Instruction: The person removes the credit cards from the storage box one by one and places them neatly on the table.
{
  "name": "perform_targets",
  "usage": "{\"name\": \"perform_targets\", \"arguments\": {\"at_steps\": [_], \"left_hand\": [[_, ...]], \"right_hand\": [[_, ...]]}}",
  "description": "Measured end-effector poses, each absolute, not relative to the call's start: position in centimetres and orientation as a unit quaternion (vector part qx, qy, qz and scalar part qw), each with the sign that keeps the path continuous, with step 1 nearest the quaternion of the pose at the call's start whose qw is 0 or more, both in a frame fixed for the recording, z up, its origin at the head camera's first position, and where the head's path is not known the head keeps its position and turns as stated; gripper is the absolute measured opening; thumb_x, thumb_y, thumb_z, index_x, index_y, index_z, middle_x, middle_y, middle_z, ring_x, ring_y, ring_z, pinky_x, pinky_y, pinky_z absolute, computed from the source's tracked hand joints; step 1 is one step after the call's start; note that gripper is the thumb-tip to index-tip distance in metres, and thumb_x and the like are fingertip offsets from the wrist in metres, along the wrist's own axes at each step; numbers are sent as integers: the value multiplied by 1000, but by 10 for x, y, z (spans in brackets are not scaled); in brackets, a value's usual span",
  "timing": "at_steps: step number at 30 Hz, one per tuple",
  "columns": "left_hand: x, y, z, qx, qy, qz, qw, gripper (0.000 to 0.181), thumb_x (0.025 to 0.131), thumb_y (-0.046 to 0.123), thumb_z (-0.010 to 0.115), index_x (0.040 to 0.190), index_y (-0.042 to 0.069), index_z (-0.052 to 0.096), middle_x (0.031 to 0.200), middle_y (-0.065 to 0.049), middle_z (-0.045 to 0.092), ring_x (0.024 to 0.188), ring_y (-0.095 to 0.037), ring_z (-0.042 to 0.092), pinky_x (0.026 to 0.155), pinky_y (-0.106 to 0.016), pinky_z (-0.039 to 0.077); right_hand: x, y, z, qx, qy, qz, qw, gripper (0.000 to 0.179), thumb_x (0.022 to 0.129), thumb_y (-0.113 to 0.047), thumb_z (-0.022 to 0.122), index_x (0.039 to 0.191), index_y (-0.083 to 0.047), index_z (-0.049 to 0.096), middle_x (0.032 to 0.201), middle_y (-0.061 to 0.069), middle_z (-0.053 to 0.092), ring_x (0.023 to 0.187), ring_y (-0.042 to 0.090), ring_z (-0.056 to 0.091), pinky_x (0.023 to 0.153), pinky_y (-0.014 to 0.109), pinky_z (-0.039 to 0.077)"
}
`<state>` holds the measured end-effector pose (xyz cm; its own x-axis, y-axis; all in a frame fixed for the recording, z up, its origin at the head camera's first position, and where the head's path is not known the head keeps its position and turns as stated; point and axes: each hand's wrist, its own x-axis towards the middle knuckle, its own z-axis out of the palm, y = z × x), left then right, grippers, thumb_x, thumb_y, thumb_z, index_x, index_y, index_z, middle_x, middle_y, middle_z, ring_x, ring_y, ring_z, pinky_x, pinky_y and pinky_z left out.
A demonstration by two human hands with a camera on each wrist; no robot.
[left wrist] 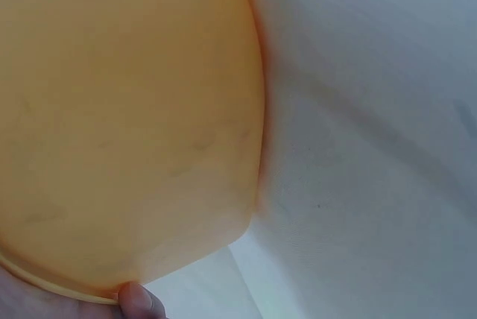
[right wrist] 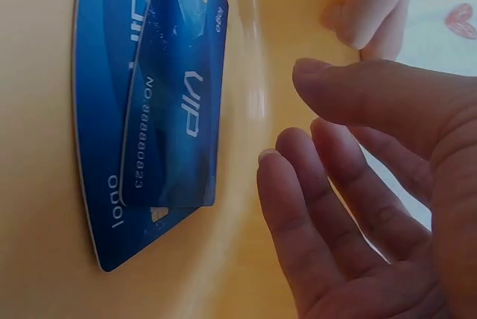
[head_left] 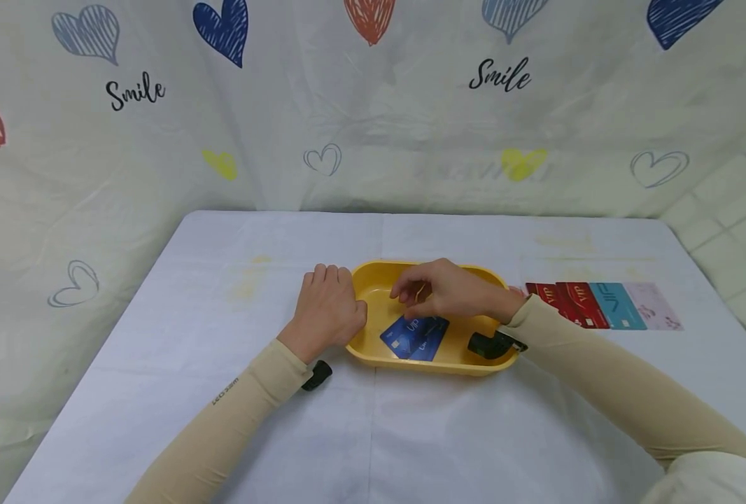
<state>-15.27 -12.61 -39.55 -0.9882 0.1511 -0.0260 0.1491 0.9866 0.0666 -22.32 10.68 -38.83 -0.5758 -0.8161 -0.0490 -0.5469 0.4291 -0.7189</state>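
My left hand (head_left: 330, 308) grips the left rim of a yellow oval tray (head_left: 436, 366), its thumb (left wrist: 138, 300) on the rim in the left wrist view. Two blue VIP cards lie overlapped on the tray's floor. The upper card (right wrist: 175, 110), with a chip and a printed number, covers part of the lower card (right wrist: 100, 147). Over the tray, just beyond the cards, hovers my right hand (head_left: 451, 288). Its fingers are loosely bent, thumb and fingertips apart, holding nothing in the right wrist view.
Right of the tray, a row of cards lies on the white-covered table (head_left: 272, 434): red cards (head_left: 583, 302), a teal card (head_left: 618, 306) and a pale pink card (head_left: 653, 306). The right forearm partly covers the row. Behind the table hangs a heart-printed cloth (head_left: 398, 126).
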Motion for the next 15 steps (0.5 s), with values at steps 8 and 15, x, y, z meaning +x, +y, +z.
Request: {"name": "perform_targets", "arguments": {"at_steps": [8, 15], "left_hand": [[-153, -126, -395, 75, 997, 30, 9, 29, 98, 32, 45, 96, 4, 49, 91, -11, 47, 98, -31, 42, 89, -42, 35], [-153, -125, -395, 72, 997, 30, 18, 30, 99, 33, 45, 100, 3, 49, 93, -11, 47, 100, -31, 42, 90, -42, 36]], "right_hand": [[-224, 107, -394, -432, 819, -316, 208, 32, 86, -14, 83, 117, -12, 72, 111, 4, 75, 101, 20, 68, 95, 41, 59], [-225, 106, -398, -432, 827, -288, 215, 36, 86, -16, 83, 119, -17, 72, 117, -3, 74, 107, 18, 66, 100, 39, 56]]}}
